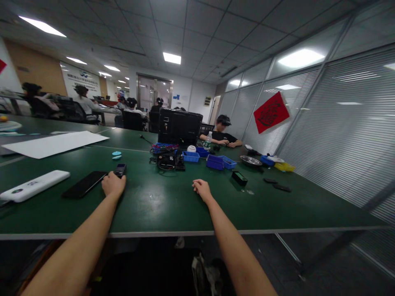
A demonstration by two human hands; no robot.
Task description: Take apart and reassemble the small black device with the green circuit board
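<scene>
My left hand (112, 185) is closed round the lower part of a small dark handheld device (120, 169) with a little screen, at the left of the green table. Just left of that hand lies a flat black tablet-like slab (84, 184). My right hand (202, 190) rests on the tabletop, its fingers loosely curled, and I see nothing in them. To its right, some way off, sits a small black box (239, 178) with a greenish face. Two light-blue round pieces (116, 154) lie beyond my left hand.
Blue bins (214, 161), tangled cables with black adapters (166, 159), a bottle (208, 140) and a black monitor (180, 126) stand mid-table. A white power strip-like bar (35, 186) lies left. A metal plate (250, 160) is at right. Another person (224, 132) sits across.
</scene>
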